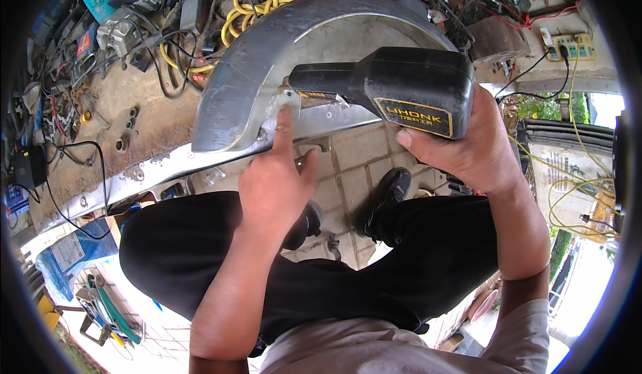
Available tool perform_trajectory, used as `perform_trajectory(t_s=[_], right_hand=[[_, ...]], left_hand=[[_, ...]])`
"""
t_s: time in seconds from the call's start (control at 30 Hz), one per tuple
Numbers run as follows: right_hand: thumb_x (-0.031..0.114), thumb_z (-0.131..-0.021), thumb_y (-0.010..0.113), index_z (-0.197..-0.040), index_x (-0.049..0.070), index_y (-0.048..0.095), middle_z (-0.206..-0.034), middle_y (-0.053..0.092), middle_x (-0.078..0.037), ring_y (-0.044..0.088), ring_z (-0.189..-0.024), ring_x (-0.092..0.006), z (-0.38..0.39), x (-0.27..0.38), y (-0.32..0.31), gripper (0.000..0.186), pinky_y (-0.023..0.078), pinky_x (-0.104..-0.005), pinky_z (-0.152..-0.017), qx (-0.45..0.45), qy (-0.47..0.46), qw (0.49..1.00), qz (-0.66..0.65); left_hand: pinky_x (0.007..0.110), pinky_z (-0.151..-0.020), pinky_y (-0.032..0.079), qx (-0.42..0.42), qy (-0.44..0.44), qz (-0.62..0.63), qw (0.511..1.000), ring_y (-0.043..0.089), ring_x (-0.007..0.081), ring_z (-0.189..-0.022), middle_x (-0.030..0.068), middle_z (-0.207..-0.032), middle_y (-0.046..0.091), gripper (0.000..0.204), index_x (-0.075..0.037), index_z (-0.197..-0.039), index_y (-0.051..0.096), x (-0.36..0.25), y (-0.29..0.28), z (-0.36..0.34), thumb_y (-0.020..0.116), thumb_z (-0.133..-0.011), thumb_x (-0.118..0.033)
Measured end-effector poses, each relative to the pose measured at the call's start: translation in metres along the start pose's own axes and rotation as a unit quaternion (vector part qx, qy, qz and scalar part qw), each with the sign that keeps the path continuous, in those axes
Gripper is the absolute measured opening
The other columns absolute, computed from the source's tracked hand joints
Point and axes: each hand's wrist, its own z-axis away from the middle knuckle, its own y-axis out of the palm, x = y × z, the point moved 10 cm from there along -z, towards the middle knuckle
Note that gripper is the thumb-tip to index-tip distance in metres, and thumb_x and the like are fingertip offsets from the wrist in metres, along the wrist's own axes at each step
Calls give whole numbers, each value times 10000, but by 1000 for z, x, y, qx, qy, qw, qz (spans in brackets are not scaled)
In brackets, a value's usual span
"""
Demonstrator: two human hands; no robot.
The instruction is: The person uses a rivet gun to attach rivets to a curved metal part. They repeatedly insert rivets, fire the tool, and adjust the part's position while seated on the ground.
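Note:
A large grey curved fender (pixel 231 100), scuffed along its outer face, lies at the bench's front edge with its arch opening toward me. My right hand (pixel 468 143) grips a black handheld power tool (pixel 408 83) with a yellow-edged label. The tool's narrow end points left, over a small light tab (pixel 286 100) on the fender's inner edge; its tip is hard to make out. My left hand (pixel 277 180) holds nothing I can see. Its index finger stretches up to the tab and seems to touch it, with the thumb apart and the other fingers partly curled.
Tangled wires, a coiled yellow cable (pixel 257 3) and mixed parts crowd the back of the worn bench (pixel 144 133). A power strip (pixel 572 47) with plugs sits at the right. Below are my legs, the paved floor (pixel 354 153) and a blue box (pixel 73 253) at the left.

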Motion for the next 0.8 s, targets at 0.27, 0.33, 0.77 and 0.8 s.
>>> perform_trajectory(t_s=[0.27, 0.33, 0.77, 0.8], right_hand=[[171, -719, 792, -1099, -14, 625, -916, 680, -66, 602, -825, -124, -3, -2, -4, 454, 511, -309, -798, 5, 17, 999, 27], [163, -718, 784, -1094, -14, 624, -911, 679, -68, 599, -822, -127, -5, 0, -5, 445, 510, -312, -792, -1, -1, 1000, 18], [127, -755, 819, -1102, 16, 672, -922, 714, -19, 628, -840, -88, -14, 14, -7, 392, 524, -272, -781, 5, -96, 992, 81], [124, -753, 819, -1097, 17, 675, -918, 715, -20, 630, -837, -89, -14, 12, -8, 388, 524, -271, -778, 8, -86, 993, 79]], left_hand=[[476, -653, 570, 41, -31, 15, 999, 690, 383, -650, 161, -684, 681, 757, -84, -1526, 379, 4, 4, 0, 695, -879, -320], [478, -657, 570, 37, -29, 15, 999, 690, 384, -653, 163, -687, 683, 757, -89, -1529, 376, 3, 4, -1, 692, -881, -322], [472, -658, 571, 40, -41, 19, 998, 690, 375, -647, 144, -672, 679, 758, -105, -1531, 375, 3, 5, -1, 701, -879, -312], [469, -656, 571, 36, -39, 19, 998, 690, 371, -643, 139, -668, 677, 758, -103, -1531, 376, 3, 4, -1, 701, -878, -310]])
